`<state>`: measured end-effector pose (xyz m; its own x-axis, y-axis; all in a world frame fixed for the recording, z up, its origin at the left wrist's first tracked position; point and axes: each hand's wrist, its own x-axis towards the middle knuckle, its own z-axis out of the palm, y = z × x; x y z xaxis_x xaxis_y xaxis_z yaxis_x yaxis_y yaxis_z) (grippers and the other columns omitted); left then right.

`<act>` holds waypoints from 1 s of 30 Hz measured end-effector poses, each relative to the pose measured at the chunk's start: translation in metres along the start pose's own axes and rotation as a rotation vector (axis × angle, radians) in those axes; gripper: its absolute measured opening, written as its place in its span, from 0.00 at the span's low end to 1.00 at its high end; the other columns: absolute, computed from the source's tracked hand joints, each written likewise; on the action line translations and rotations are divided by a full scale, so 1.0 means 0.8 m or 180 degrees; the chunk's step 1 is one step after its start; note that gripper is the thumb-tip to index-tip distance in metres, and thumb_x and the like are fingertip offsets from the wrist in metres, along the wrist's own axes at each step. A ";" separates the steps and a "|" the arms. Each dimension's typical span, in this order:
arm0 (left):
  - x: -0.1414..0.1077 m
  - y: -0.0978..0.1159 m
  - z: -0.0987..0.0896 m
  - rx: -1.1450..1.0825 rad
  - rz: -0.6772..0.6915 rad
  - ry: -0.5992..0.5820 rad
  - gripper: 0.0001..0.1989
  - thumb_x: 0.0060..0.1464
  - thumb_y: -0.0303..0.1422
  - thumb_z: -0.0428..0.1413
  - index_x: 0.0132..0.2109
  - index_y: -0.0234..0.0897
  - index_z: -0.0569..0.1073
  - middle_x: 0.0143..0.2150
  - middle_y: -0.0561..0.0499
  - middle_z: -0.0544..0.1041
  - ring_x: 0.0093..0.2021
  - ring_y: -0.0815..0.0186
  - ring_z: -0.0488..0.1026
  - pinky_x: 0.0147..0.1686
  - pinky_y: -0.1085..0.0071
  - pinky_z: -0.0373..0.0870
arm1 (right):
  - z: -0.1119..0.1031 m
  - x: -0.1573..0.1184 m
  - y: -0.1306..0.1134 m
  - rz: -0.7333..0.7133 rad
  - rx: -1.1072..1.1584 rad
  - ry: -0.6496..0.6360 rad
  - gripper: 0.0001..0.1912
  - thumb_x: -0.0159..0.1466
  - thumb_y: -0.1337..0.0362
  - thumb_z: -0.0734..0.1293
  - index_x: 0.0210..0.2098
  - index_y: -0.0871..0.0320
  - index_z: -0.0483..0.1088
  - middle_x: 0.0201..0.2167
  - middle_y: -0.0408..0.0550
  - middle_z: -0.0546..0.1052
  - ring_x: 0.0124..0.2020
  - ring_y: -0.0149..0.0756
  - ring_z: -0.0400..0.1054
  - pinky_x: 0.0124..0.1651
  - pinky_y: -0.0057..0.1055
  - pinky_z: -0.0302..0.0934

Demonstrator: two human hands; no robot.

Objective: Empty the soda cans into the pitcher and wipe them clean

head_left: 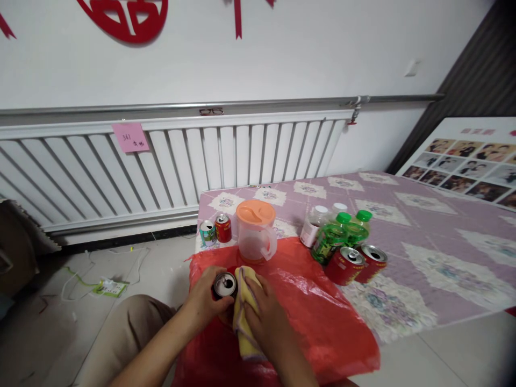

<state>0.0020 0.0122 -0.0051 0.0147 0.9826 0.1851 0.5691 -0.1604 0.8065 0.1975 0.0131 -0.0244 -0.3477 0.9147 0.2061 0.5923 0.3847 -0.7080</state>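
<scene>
My left hand [205, 297] is wrapped round an opened can [224, 285], its silver top facing up. A yellow cloth [245, 333] with a pale purple edge is gripped in my right hand [264, 312], just right of the can. Both hands are over a red plastic sheet [314, 317] at the table's near edge. Behind them stands a clear pitcher [252, 239] with an orange lid. Left of the pitcher are a small red can [223, 228] and a green-and-white can [208, 234].
On the right stand two larger red cans [344, 267], green bottles [330, 239] and white-capped bottles [312, 226]. The table has a purple floral cloth [419, 269]. A white radiator [226, 156] runs behind it. A power strip [110, 287] with cables lies on the floor at left.
</scene>
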 end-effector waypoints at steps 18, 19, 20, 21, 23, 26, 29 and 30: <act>0.002 0.009 -0.010 0.0031 0.0198 -0.0340 0.27 0.40 0.23 0.58 0.52 0.37 0.70 0.52 0.45 0.75 0.53 0.57 0.71 0.56 0.59 0.66 | -0.005 -0.006 -0.006 0.0213 -0.0112 -0.0293 0.30 0.62 0.67 0.58 0.65 0.59 0.60 0.65 0.57 0.60 0.65 0.43 0.56 0.66 0.42 0.54; 0.002 0.010 -0.010 0.0016 0.0203 -0.0357 0.28 0.40 0.23 0.58 0.52 0.37 0.70 0.53 0.44 0.74 0.54 0.57 0.71 0.57 0.60 0.66 | -0.005 -0.005 -0.005 0.0145 -0.0062 -0.0183 0.30 0.63 0.67 0.58 0.65 0.58 0.59 0.66 0.56 0.59 0.66 0.42 0.55 0.67 0.42 0.54; 0.002 0.011 -0.011 0.0001 0.0206 -0.0383 0.28 0.40 0.23 0.57 0.52 0.37 0.70 0.53 0.44 0.74 0.55 0.57 0.71 0.57 0.60 0.66 | -0.004 -0.004 -0.005 0.0093 -0.0020 -0.0070 0.31 0.63 0.67 0.58 0.66 0.58 0.59 0.66 0.56 0.58 0.67 0.42 0.54 0.67 0.42 0.53; 0.003 0.012 -0.011 -0.0014 0.0208 -0.0416 0.28 0.40 0.23 0.57 0.53 0.37 0.70 0.54 0.44 0.74 0.55 0.57 0.71 0.58 0.60 0.66 | -0.004 -0.003 -0.005 0.0064 0.0012 0.0011 0.31 0.63 0.66 0.57 0.66 0.58 0.58 0.67 0.56 0.58 0.67 0.41 0.54 0.67 0.42 0.53; 0.003 0.014 -0.012 -0.0031 0.0221 -0.0479 0.29 0.40 0.23 0.57 0.53 0.37 0.69 0.54 0.44 0.74 0.55 0.57 0.71 0.58 0.60 0.66 | -0.004 -0.002 -0.007 0.0072 0.0048 0.0040 0.30 0.63 0.66 0.57 0.66 0.59 0.58 0.66 0.56 0.59 0.66 0.41 0.54 0.67 0.42 0.53; 0.004 0.016 -0.012 -0.0030 0.0266 -0.0512 0.29 0.41 0.24 0.57 0.54 0.36 0.69 0.55 0.43 0.74 0.56 0.56 0.71 0.59 0.59 0.65 | -0.005 -0.003 -0.011 0.0217 -0.0003 -0.0177 0.30 0.63 0.67 0.57 0.65 0.59 0.59 0.65 0.57 0.61 0.66 0.41 0.56 0.67 0.41 0.53; 0.006 0.015 -0.012 -0.0003 0.0273 -0.0544 0.29 0.41 0.24 0.56 0.55 0.36 0.69 0.55 0.43 0.74 0.56 0.56 0.70 0.59 0.58 0.65 | -0.007 -0.004 -0.014 0.0447 -0.0150 -0.0416 0.29 0.63 0.67 0.58 0.64 0.58 0.61 0.63 0.57 0.64 0.63 0.42 0.60 0.65 0.40 0.55; 0.006 0.015 -0.012 0.0005 0.0264 -0.0566 0.30 0.41 0.24 0.56 0.55 0.36 0.68 0.56 0.43 0.74 0.56 0.56 0.70 0.60 0.58 0.64 | -0.008 -0.004 -0.015 0.0499 -0.0192 -0.0465 0.30 0.62 0.68 0.58 0.64 0.58 0.61 0.62 0.56 0.65 0.62 0.42 0.61 0.65 0.39 0.56</act>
<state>0.0009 0.0140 0.0106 0.2067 0.9670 0.1486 0.5611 -0.2416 0.7917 0.1961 0.0064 -0.0124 -0.3469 0.9379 -0.0065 0.6882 0.2498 -0.6812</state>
